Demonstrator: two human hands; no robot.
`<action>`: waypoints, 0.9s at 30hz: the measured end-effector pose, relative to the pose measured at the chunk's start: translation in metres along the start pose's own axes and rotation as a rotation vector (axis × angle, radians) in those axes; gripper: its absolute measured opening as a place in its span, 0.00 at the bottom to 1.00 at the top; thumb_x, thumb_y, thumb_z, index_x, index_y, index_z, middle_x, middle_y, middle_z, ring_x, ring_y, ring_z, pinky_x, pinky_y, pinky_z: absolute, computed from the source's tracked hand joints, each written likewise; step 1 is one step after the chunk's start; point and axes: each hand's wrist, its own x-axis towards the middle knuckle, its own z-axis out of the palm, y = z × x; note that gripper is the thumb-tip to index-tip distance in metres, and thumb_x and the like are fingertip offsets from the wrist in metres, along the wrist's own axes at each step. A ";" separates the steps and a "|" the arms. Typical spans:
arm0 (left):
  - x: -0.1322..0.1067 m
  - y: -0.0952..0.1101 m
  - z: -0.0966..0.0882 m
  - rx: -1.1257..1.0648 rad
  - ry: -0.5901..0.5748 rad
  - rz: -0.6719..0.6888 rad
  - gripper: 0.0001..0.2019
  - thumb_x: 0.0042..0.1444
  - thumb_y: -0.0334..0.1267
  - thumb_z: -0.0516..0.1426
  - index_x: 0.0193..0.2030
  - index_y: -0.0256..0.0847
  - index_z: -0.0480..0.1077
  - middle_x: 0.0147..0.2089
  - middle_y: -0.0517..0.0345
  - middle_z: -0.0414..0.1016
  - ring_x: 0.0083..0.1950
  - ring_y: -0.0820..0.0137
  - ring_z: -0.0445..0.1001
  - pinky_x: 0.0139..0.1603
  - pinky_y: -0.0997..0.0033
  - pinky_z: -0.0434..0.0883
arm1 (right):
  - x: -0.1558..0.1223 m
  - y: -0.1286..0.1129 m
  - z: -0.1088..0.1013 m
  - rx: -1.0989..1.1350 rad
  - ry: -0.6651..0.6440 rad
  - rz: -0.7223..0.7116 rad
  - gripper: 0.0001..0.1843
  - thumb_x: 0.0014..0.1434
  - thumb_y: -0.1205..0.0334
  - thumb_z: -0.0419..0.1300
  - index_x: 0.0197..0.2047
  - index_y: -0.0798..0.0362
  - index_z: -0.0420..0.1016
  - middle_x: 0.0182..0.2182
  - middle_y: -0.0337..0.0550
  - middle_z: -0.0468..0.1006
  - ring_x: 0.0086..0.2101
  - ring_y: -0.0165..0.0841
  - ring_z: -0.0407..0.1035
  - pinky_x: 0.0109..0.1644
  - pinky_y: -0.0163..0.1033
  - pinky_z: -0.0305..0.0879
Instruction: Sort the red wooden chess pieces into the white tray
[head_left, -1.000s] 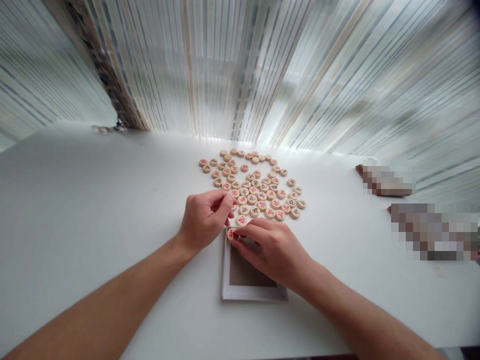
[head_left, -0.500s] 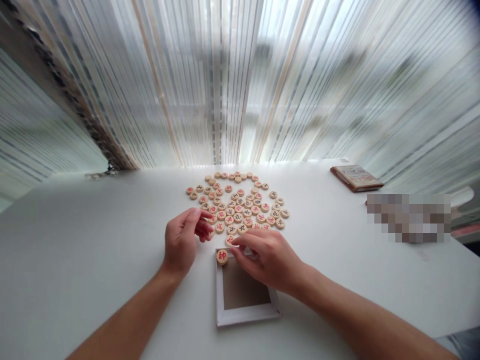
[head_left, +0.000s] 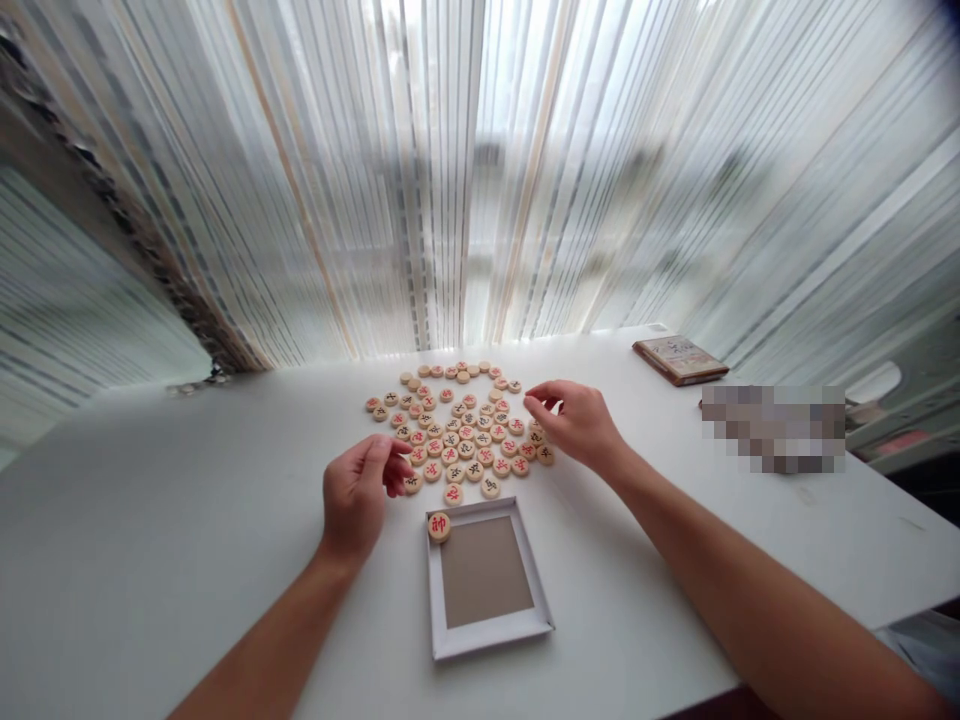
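Many round wooden Chinese chess pieces [head_left: 466, 433] with red or black characters lie spread on the white table. My left hand [head_left: 356, 500] hovers at their near left side, fingers loosely curled and thumb apart, beside a black-lettered piece [head_left: 412, 483]. At the right edge of the spread is my right hand [head_left: 576, 420], its thumb and fingertips pinched together; what they hold, if anything, is hidden. A shallow white box tray [head_left: 491, 632] with a grey-brown base stands in front of me. One larger red-lettered piece [head_left: 439, 527] rests at its far left corner.
Two pieces, one red-lettered [head_left: 453, 494] and one black-lettered [head_left: 490, 486], lie just beyond the tray. A brown-edged flat box [head_left: 679, 359] sits at the back right, near a blurred-out object [head_left: 776, 425]. Striped string curtains [head_left: 450, 200] hang behind the table.
My right hand has moved from above the tray's far edge to the right side of the pieces, uncovering the tray. The left hand stays near the pieces. The view has shifted slightly.
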 end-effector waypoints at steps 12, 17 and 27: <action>-0.004 -0.003 0.000 0.063 -0.067 0.033 0.18 0.68 0.46 0.57 0.33 0.37 0.80 0.24 0.56 0.78 0.22 0.71 0.72 0.24 0.74 0.69 | 0.070 0.043 0.017 -0.131 -0.320 0.227 0.20 0.74 0.54 0.65 0.63 0.53 0.75 0.60 0.51 0.78 0.53 0.43 0.77 0.57 0.54 0.79; -0.006 -0.006 0.001 0.062 -0.083 0.028 0.19 0.69 0.47 0.56 0.35 0.37 0.81 0.24 0.56 0.79 0.22 0.70 0.72 0.24 0.74 0.69 | 0.072 0.048 0.024 -0.112 -0.362 0.227 0.20 0.73 0.53 0.65 0.63 0.53 0.76 0.60 0.51 0.78 0.53 0.44 0.77 0.57 0.54 0.79; -0.011 -0.003 0.005 0.052 -0.111 0.089 0.20 0.69 0.47 0.56 0.33 0.36 0.80 0.24 0.55 0.78 0.21 0.72 0.71 0.23 0.75 0.68 | 0.055 0.021 0.007 0.217 -0.192 0.203 0.18 0.67 0.54 0.71 0.50 0.61 0.81 0.47 0.56 0.84 0.45 0.43 0.80 0.51 0.49 0.79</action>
